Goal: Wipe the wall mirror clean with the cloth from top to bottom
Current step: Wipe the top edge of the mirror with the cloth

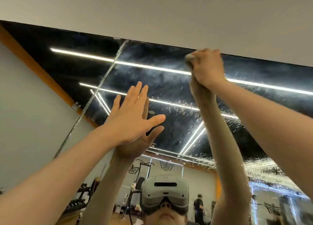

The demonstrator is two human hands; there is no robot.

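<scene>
Glass of the wall mirror [152,82], dark and misted, speckled with droplets, filling the view under a pale wall [169,12]. Right hand [207,67] raised to the mirror's top edge, fingers curled around a small grey cloth [189,57], only a bit of it showing at the fingertips on the side toward the other hand. Cloth against the glass, just below the border where mirror meets wall. Droplets thickest below and to the outer side of that grip, fog smeared toward the left hand. Left hand [130,116] lower down and well apart from the cloth, fingers straight and spread, palm flat on the glass, holding nothing. A vertical seam [101,87] between mirror panels beyond the left hand, away from the grip. Below both hands, in reflection: long ceiling light strips [152,68], a grey headset [165,194] on the person, gym equipment [81,196] and a second person [199,206] standing far back.
</scene>
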